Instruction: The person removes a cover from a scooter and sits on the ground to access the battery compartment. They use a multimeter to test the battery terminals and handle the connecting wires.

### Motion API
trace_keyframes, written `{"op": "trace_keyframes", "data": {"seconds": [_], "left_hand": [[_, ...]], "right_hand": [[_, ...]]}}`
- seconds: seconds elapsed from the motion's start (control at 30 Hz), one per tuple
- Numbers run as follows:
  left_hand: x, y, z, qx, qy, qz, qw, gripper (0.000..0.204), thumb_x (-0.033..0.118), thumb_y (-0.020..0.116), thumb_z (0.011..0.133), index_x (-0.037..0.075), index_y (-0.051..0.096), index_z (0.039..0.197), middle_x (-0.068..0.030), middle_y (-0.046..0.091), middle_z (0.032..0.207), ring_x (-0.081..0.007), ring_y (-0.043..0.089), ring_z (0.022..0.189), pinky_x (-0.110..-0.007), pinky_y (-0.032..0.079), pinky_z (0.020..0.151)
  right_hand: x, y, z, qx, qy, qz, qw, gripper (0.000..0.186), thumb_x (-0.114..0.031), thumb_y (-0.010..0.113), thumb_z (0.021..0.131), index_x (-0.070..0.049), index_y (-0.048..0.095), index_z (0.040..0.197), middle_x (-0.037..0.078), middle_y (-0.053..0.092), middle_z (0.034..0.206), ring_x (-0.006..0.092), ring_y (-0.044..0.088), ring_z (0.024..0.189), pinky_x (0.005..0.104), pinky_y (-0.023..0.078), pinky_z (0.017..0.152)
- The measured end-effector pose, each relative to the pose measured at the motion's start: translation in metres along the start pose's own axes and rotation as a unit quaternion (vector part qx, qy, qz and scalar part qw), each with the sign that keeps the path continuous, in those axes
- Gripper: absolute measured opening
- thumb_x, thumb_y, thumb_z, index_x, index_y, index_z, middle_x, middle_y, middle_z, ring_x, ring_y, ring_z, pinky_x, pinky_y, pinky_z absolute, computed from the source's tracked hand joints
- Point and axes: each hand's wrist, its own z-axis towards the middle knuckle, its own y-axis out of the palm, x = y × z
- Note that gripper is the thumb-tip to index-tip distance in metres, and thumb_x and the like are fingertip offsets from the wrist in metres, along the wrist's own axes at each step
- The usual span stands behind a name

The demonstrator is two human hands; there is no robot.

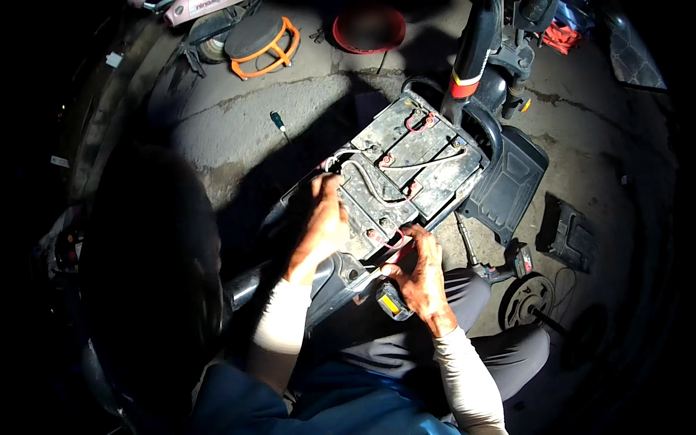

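Note:
Several grey, dusty lead-acid batteries [417, 138] sit side by side in the open frame of a scooter, linked by short red and pale wires. My left hand [326, 225] lies along the left side of the nearest battery [359, 215]. Its fingers are bunched together beside a pale wire [370, 181], and whatever they hold is hidden. Beside that battery's right end is my right hand [423, 274], near a red wire [395, 241]. Thumb and fingers are apart there, with something red partly showing between them. Just below sits a black block with a yellow label [392, 301].
A cordless power tool with a long shaft [500, 270] and a wheel [527, 302] lie to the right. Dark plastic covers [565, 232] are beyond. A screwdriver [278, 122], an orange-framed round stool [262, 47] and a red basin [369, 29] are on the floor. The scooter's steering column [471, 65] rises at the far side.

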Motion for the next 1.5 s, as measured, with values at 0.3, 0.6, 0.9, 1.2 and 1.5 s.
{"op": "trace_keyframes", "data": {"seconds": [0.3, 0.6, 0.9, 1.2, 1.5], "left_hand": [[-0.018, -0.017, 0.048, 0.009, -0.080, 0.015, 0.997, 0.023, -0.001, 0.078, 0.082, 0.000, 0.074, 0.104, -0.0192, 0.069, 0.112, -0.0349, 0.068, 0.107, -0.042, 0.054, 0.093], [-0.033, -0.005, 0.058, 0.014, -0.042, -0.019, 0.999, 0.029, 0.004, 0.075, 0.086, -0.004, 0.073, 0.114, -0.0234, 0.071, 0.116, -0.0381, 0.069, 0.113, -0.040, 0.052, 0.099], [-0.024, -0.005, 0.069, -0.049, -0.088, 0.007, 0.995, 0.039, 0.028, 0.076, 0.091, 0.001, 0.069, 0.119, -0.0237, 0.072, 0.115, -0.0413, 0.069, 0.112, -0.047, 0.055, 0.092], [-0.042, 0.000, 0.070, 0.011, -0.096, -0.021, 0.995, 0.018, 0.018, 0.066, 0.094, 0.006, 0.076, 0.105, -0.0192, 0.075, 0.099, -0.0386, 0.073, 0.097, -0.044, 0.057, 0.083], [-0.023, -0.012, 0.079, -0.008, -0.195, -0.224, 0.955, 0.019, 0.003, 0.059, 0.100, 0.001, 0.069, 0.116, -0.0082, 0.071, 0.087, -0.0116, 0.056, 0.055, -0.029, 0.050, 0.050]], "right_hand": [[0.002, 0.004, -0.004, -0.010, -0.001, -0.055, 0.998, 0.071, -0.017, 0.089, 0.073, -0.004, 0.060, 0.136, 0.013, 0.054, 0.145, 0.0384, 0.056, 0.126, 0.0448, 0.047, 0.107], [0.008, 0.005, -0.007, -0.003, -0.041, -0.060, 0.997, 0.069, -0.018, 0.086, 0.076, -0.004, 0.059, 0.138, 0.011, 0.053, 0.145, 0.0389, 0.055, 0.126, 0.0442, 0.047, 0.107], [0.006, -0.001, -0.007, -0.053, -0.071, -0.153, 0.984, 0.068, -0.018, 0.080, 0.083, 0.000, 0.053, 0.143, 0.016, 0.048, 0.151, 0.0415, 0.055, 0.129, 0.0446, 0.047, 0.109], [0.002, -0.011, 0.001, -0.135, -0.062, -0.142, 0.979, 0.073, -0.026, 0.075, 0.094, 0.009, 0.042, 0.148, 0.024, 0.037, 0.154, 0.0428, 0.049, 0.137, 0.0425, 0.046, 0.113], [-0.004, -0.012, 0.004, -0.142, -0.029, -0.113, 0.983, 0.071, -0.022, 0.075, 0.089, 0.009, 0.045, 0.145, 0.019, 0.044, 0.149, 0.0409, 0.055, 0.130, 0.0435, 0.051, 0.105]]}}
